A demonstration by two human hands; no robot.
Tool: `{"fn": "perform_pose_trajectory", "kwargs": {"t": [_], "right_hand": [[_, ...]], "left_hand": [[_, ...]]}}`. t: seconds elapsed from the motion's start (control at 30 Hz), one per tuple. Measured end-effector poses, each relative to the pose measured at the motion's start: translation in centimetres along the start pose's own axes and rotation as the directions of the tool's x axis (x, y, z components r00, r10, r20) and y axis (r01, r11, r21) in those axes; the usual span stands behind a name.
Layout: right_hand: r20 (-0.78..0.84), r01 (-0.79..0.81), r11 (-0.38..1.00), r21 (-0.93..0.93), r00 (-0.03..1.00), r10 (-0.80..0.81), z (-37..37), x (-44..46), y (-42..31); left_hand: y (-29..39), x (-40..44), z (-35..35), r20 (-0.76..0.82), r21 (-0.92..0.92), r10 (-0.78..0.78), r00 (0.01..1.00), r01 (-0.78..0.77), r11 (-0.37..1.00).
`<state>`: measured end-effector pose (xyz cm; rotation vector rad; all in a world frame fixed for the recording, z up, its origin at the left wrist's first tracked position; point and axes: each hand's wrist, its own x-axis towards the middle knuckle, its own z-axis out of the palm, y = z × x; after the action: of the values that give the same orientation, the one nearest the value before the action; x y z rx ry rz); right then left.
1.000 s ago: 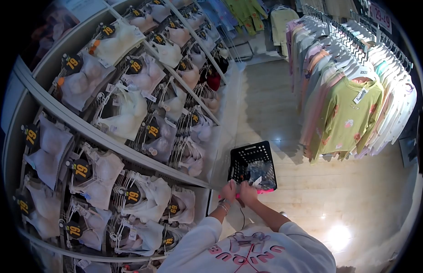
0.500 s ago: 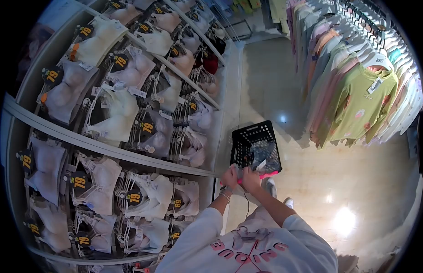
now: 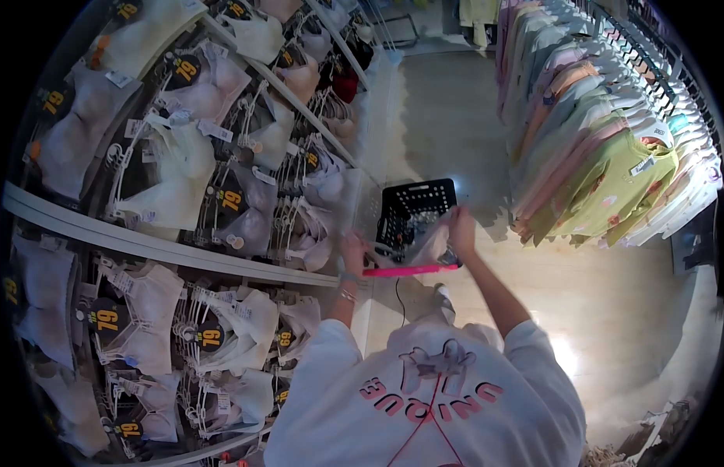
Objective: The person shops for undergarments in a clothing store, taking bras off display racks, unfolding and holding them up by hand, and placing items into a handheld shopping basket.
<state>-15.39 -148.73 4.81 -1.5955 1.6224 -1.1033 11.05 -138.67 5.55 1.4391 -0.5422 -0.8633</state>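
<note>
A pale pink bra [image 3: 432, 246] is stretched between my two hands above the black shopping basket [image 3: 418, 191]. My left hand [image 3: 352, 252] is closed on a strap-like end of it, close to the rack's edge. At the other end my right hand [image 3: 461, 231] grips the bra, slightly higher and over the basket's right side. The pink basket handle [image 3: 412, 271] lies along the near side, just below the bra. Dark and pale items inside the basket are partly hidden by the bra and too blurred to name.
On my left, a tiered display rack [image 3: 167, 251] holds many bras on hangers with black price tags. To my right, a clothes rail carries pastel tops, a green sweatshirt [image 3: 611, 191] frontmost. Tiled floor [image 3: 443, 117] runs between them.
My hands were close together at the basket's near edge; they have moved apart, the right one up and rightward, with the bra spread between them. The view has shifted a little.
</note>
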Motion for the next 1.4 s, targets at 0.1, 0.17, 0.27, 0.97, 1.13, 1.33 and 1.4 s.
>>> {"fn": "perform_pose_trajectory", "kwargs": {"t": [0.1, 0.17, 0.27, 0.97, 1.13, 1.33, 1.4], "right_hand": [[-0.026, 0.129, 0.988, 0.081, 0.992, -0.127, -3.8, 6.4, -2.8], [-0.076, 0.367, 0.925, -0.101, 0.924, -0.375, -5.8, 10.4, -4.0], [-0.138, 0.235, 0.962, 0.137, 0.967, -0.216, -10.1, 13.4, -10.8], [-0.165, 0.284, 0.956, 0.078, 0.949, -0.268, -11.1, 26.4, -15.6], [0.161, -0.164, -0.019, 0.986, 0.934, 0.319, -7.6, 22.6, -8.2], [0.173, -0.154, -0.091, 0.984, 0.948, 0.268, -7.3, 19.0, -9.5], [0.170, -0.161, -0.056, 0.985, 0.948, 0.269, -6.8, 19.1, -9.6]], "left_hand": [[5.7, 3.9, -0.3, 0.086, -0.183, 0.038, 0.996, -0.022, 0.983], [10.1, 5.7, 0.3, 0.166, -0.123, 0.142, 0.976, -0.122, 0.985], [18.0, 4.8, 2.3, 0.254, -0.066, 0.217, 0.943, -0.206, 0.976], [13.2, 8.0, 12.3, 0.437, -0.254, -0.102, 0.894, 0.231, 0.939], [3.7, 3.4, 11.4, 0.537, -0.043, -0.278, 0.796, 0.355, 0.934], [0.8, 2.4, 8.5, 0.559, 0.092, -0.319, 0.765, 0.325, 0.941], [-0.1, 2.1, 7.6, 0.560, 0.134, -0.332, 0.759, 0.313, 0.940]]}}
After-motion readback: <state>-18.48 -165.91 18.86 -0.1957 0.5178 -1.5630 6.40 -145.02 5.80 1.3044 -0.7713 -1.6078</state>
